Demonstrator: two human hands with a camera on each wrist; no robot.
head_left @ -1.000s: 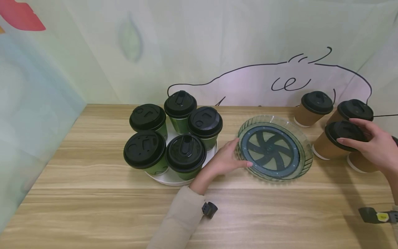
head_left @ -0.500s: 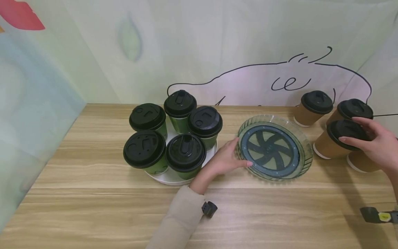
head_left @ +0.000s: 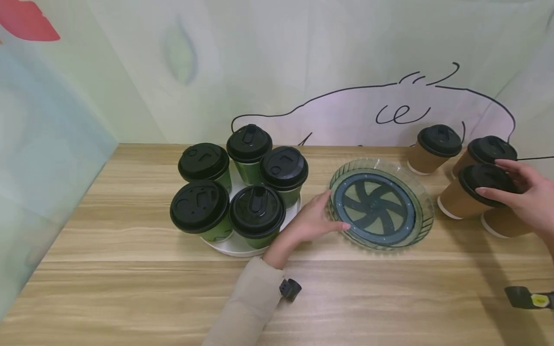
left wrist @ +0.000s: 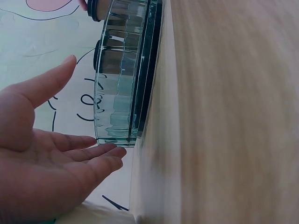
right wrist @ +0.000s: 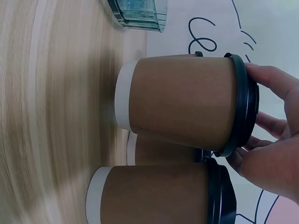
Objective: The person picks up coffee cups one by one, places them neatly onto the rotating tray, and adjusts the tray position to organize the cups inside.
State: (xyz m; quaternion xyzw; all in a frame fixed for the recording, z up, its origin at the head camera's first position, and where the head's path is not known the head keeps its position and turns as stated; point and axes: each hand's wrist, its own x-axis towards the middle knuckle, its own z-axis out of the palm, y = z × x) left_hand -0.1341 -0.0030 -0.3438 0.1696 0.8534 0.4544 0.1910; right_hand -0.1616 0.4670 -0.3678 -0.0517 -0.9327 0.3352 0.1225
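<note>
My right hand (head_left: 525,192) grips a brown paper coffee cup (head_left: 460,198) by its black lid (right wrist: 242,109), fingers and thumb around the lid's edge. In the head view that cup leans, its white-banded base toward the left. Extended, my left hand (head_left: 313,218) lies beside a round, clear greenish fluted dish (head_left: 426,218) with a dark pinwheel-patterned base (head_left: 374,209). In the left wrist view its fingertips (left wrist: 119,156) are right at the dish's wall, while the thumb stands apart from it.
Left of the dish, several green cups (head_left: 257,216) with black lids stand on a white round tray (head_left: 229,249). More brown lidded cups (head_left: 426,156) stand at the back right, one (head_left: 506,223) partly hidden under my right hand. A printed cloth (head_left: 259,57) hangs behind the wooden table (head_left: 151,298).
The right hand has shifted slightly right with the brown cup's lid, and the cup leans a little more. The left hand stays in place at the dish.
</note>
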